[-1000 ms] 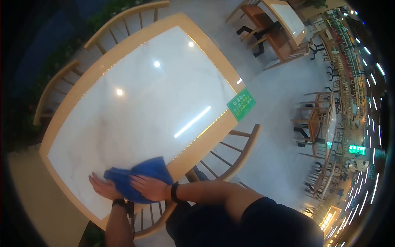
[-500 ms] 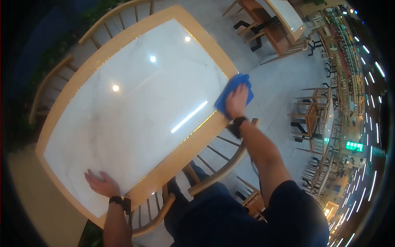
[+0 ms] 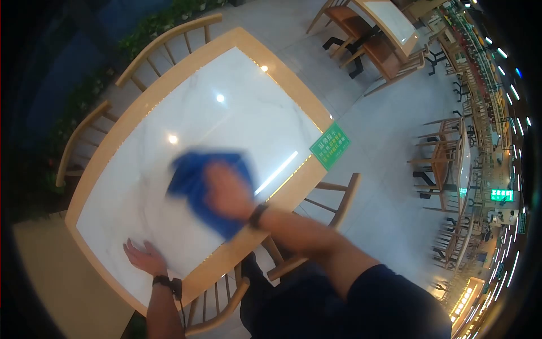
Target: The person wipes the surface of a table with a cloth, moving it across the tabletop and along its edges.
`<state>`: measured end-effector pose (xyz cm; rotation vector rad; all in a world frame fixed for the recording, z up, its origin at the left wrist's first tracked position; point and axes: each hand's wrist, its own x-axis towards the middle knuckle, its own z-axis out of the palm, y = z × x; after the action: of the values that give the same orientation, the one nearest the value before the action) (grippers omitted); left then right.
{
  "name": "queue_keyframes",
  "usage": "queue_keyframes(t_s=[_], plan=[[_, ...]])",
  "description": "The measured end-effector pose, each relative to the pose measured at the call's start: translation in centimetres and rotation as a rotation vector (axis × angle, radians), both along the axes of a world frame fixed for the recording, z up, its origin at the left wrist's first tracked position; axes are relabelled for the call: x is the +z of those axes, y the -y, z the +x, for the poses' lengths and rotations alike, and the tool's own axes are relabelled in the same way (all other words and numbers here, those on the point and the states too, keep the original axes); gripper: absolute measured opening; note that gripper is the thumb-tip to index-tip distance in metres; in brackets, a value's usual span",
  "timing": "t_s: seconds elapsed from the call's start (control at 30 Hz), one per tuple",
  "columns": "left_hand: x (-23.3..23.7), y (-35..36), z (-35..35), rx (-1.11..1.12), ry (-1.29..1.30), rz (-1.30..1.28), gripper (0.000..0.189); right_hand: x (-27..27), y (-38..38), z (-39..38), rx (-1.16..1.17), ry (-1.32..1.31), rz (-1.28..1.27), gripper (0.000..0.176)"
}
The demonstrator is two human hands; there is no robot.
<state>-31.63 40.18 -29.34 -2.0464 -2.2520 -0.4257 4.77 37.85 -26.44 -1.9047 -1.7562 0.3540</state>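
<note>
A blue cleaning cloth [image 3: 197,181] lies spread on the white marble-look tabletop [image 3: 248,113], blurred by motion. Pressed down on it is my right hand [image 3: 226,189], holding it against the surface; the fingertips are smeared. My left hand [image 3: 145,258] rests flat near the table's lower left corner, fingers spread and nothing in it. Both wrists wear dark bands. At the right corner a green card with printed characters [image 3: 330,147] lies on the wooden rim [image 3: 293,178].
Wooden chairs stand along the far side [image 3: 161,42] and close to my body [image 3: 226,308]. Another table [image 3: 389,22] with a brown bench is at the upper right. More tables and chairs [image 3: 443,158] line the right side. Plants [image 3: 152,31] border the upper left.
My right hand has swept the cloth from the right corner leftward to the middle of the table, uncovering the green card. My left hand stays in its place on the table; the view has shifted slightly.
</note>
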Motion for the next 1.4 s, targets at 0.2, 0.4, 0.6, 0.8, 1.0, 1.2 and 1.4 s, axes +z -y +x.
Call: queue_keyframes(t_s=[0.2,0.4,0.6,0.8,1.0,1.2,1.4], plan=[[-0.7,-5.7,2.1,0.115,-0.092,-0.007,0.056,-5.2,-0.3,29.8,-0.773,0.45,-0.071,0.063],[0.7,-6.0,2.8,0.151,-0.083,-0.076,0.058,-6.3,-4.2,20.0,-0.436,0.651,0.031,0.051],[0.4,-5.8,2.1,0.123,-0.077,-0.041,0.058,-0.2,-5.2,-12.7,0.428,-0.203,-0.002,0.057],[1.2,-5.7,2.5,0.119,-0.042,-0.039,0.058,-3.2,-8.4,-7.9,0.421,-0.221,0.018,0.06],[0.7,-5.8,2.3,0.112,-0.08,-0.014,0.056,-4.1,-12.4,24.4,-0.609,0.473,0.023,0.06],[1.8,-6.0,3.5,0.16,-0.046,-0.086,0.059,-5.1,-16.9,19.8,-0.502,0.541,0.099,0.053],[1.6,-6.2,3.2,0.157,-0.055,-0.068,0.059,-0.2,-12.8,-12.9,0.555,0.145,0.051,0.057]])
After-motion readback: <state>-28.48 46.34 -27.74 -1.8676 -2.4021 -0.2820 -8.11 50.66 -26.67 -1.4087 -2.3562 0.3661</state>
